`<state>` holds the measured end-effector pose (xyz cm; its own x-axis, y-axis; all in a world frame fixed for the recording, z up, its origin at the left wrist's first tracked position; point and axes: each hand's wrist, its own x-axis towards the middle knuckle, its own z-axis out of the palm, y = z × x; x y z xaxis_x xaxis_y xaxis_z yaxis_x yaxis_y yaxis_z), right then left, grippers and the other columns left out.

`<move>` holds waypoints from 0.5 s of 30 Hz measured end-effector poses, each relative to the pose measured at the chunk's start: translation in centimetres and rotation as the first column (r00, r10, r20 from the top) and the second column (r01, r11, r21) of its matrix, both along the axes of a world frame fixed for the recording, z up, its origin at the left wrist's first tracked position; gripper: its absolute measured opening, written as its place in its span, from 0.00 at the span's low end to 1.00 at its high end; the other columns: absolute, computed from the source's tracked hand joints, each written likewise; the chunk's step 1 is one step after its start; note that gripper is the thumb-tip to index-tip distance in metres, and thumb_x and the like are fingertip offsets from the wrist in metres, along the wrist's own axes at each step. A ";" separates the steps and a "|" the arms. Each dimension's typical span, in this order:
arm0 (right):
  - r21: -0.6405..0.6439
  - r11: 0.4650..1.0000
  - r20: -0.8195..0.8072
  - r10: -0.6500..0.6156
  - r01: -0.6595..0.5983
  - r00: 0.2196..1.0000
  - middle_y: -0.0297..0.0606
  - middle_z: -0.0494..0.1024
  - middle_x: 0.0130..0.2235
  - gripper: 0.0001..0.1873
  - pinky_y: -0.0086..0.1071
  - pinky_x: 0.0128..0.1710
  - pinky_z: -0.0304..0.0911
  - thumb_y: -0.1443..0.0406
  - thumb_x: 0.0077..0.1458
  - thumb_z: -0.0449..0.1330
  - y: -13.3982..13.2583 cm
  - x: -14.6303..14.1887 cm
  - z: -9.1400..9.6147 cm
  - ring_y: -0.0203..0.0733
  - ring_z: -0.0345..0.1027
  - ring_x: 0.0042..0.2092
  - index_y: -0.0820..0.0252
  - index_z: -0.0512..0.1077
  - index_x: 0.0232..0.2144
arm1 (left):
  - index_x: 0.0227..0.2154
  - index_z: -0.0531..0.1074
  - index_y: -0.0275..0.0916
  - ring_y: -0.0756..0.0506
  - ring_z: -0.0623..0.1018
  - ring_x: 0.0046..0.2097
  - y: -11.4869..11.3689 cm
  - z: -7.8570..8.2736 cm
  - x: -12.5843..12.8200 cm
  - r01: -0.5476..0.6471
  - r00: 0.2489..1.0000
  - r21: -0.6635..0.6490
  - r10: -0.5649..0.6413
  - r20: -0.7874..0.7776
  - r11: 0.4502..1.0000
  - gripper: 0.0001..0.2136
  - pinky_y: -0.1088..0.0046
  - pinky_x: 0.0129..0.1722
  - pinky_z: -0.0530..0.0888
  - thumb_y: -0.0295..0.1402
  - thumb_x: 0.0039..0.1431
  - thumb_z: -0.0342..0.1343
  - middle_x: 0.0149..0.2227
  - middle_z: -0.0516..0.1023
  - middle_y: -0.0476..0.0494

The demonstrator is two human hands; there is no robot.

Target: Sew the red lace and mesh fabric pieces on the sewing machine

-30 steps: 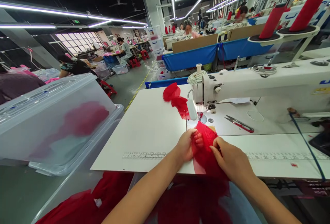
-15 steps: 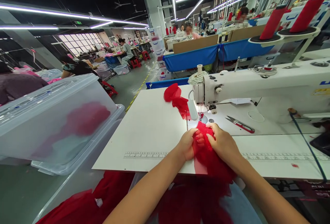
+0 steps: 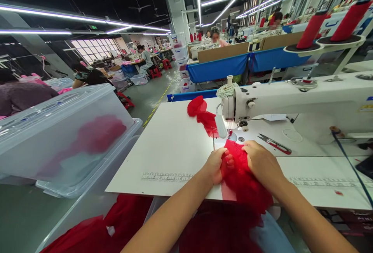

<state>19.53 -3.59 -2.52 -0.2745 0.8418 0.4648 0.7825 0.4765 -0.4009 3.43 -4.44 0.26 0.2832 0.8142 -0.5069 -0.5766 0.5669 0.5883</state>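
Gathered red sheer fabric (image 3: 237, 167) is stretched between my two hands in front of the sewing machine (image 3: 250, 103). My left hand (image 3: 217, 165) pinches its left edge, the fingers curled behind the cloth. On the other edge, my right hand (image 3: 260, 162) is closed with the thumb pointing inward. The cloth's top edge lies just before the needle area, and its lower part falls over the table edge toward my lap. Left of the needle, another red fabric piece (image 3: 208, 123) rests on the white table (image 3: 166, 140). Thread snips (image 3: 274, 143) lie right of my right hand.
Clear plastic bins (image 3: 67, 129) stand left of the table, and red cloth (image 3: 128, 214) fills an open one below. Red thread cones (image 3: 313, 30) sit at the upper right. A printed ruler (image 3: 166, 177) runs along the front edge. Other people work at machines farther back.
My right hand has shifted slightly right, spreading the red fabric wider, with more of its gathered surface showing. The whole view has also shifted a little. Both hands keep their hold.
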 end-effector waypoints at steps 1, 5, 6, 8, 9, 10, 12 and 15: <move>0.003 1.000 -0.008 0.021 -0.021 1.000 0.45 0.79 0.46 0.17 0.36 0.40 0.67 0.74 0.53 0.47 -0.1 -0.4 0.1 0.46 0.73 0.42 0.57 0.75 0.33 | 0.18 0.56 0.39 0.56 0.59 0.20 -0.1 -0.1 0.1 -0.008 1.000 0.019 0.008 -0.006 1.000 0.14 0.83 0.20 0.59 0.22 0.55 0.52 0.18 0.56 0.55; -0.039 0.990 -0.046 0.132 -0.134 0.990 0.42 0.81 0.44 0.19 0.36 0.44 0.70 0.72 0.58 0.46 0.3 -2.0 -0.1 0.44 0.75 0.44 0.57 0.75 0.39 | 0.21 0.62 0.38 0.54 0.66 0.24 -0.8 0.1 0.4 -0.056 0.997 0.122 0.062 -0.053 0.991 0.10 0.80 0.26 0.67 0.26 0.49 0.59 0.21 0.63 0.53; -0.054 0.987 -0.046 0.148 -0.150 0.988 0.42 0.82 0.42 0.19 0.37 0.43 0.71 0.71 0.58 0.45 0.7 -2.1 -0.4 0.44 0.76 0.43 0.57 0.76 0.39 | 0.22 0.63 0.38 0.54 0.67 0.25 -1.1 0.3 0.3 -0.072 0.994 0.155 0.084 -0.074 0.985 0.10 0.79 0.28 0.68 0.29 0.49 0.61 0.23 0.65 0.52; -0.071 0.981 -0.033 0.181 -0.183 0.983 0.43 0.82 0.45 0.19 0.38 0.45 0.73 0.70 0.60 0.46 1.3 -2.0 -0.8 0.45 0.77 0.45 0.58 0.76 0.42 | 0.24 0.62 0.38 0.53 0.68 0.27 -1.4 0.7 -0.4 -0.088 0.984 0.222 0.120 -0.135 0.971 0.14 0.79 0.30 0.69 0.34 0.48 0.64 0.25 0.66 0.52; -0.076 0.976 -0.021 0.205 -0.206 0.979 0.44 0.81 0.48 0.20 0.39 0.47 0.73 0.69 0.61 0.47 1.7 -1.8 -0.9 0.46 0.77 0.48 0.59 0.76 0.45 | 0.24 0.61 0.39 0.54 0.67 0.26 -1.4 1.0 -1.0 -0.085 0.976 0.250 0.131 -0.176 0.965 0.16 0.79 0.28 0.68 0.38 0.48 0.66 0.25 0.66 0.53; -0.081 0.969 -0.005 0.233 -0.232 0.973 0.45 0.80 0.51 0.20 0.40 0.49 0.73 0.68 0.61 0.48 1.9 -1.4 -0.9 0.46 0.76 0.50 0.59 0.76 0.48 | 0.25 0.60 0.39 0.55 0.66 0.25 -1.3 1.2 -1.7 -0.073 0.965 0.274 0.138 -0.224 0.959 0.18 0.80 0.26 0.66 0.41 0.48 0.66 0.25 0.65 0.54; -0.091 0.954 0.036 0.289 -0.284 0.957 0.46 0.79 0.55 0.20 0.41 0.49 0.73 0.67 0.62 0.49 2.4 -0.6 -0.9 0.48 0.76 0.52 0.59 0.75 0.50 | 0.25 0.58 0.40 0.56 0.59 0.21 -0.5 1.6 -3.4 -0.033 0.931 0.311 0.142 -0.336 0.950 0.20 0.81 0.21 0.57 0.45 0.51 0.65 0.23 0.62 0.56; -0.099 0.929 0.085 0.365 -0.357 0.927 0.45 0.77 0.56 0.19 0.44 0.52 0.72 0.67 0.61 0.52 2.9 0.4 -0.8 0.49 0.74 0.54 0.58 0.76 0.50 | 0.24 0.57 0.41 0.55 0.52 0.20 1.4 2.1 -5.9 0.059 0.833 0.361 0.154 -0.532 0.931 0.18 0.79 0.20 0.49 0.41 0.59 0.60 0.21 0.56 0.58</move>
<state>19.92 -0.64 -3.30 -0.6082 0.7103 0.3544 0.6017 0.7037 -0.3778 -2.52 -3.03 2.32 0.0045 0.9695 -0.2452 -0.1231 0.2438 0.9620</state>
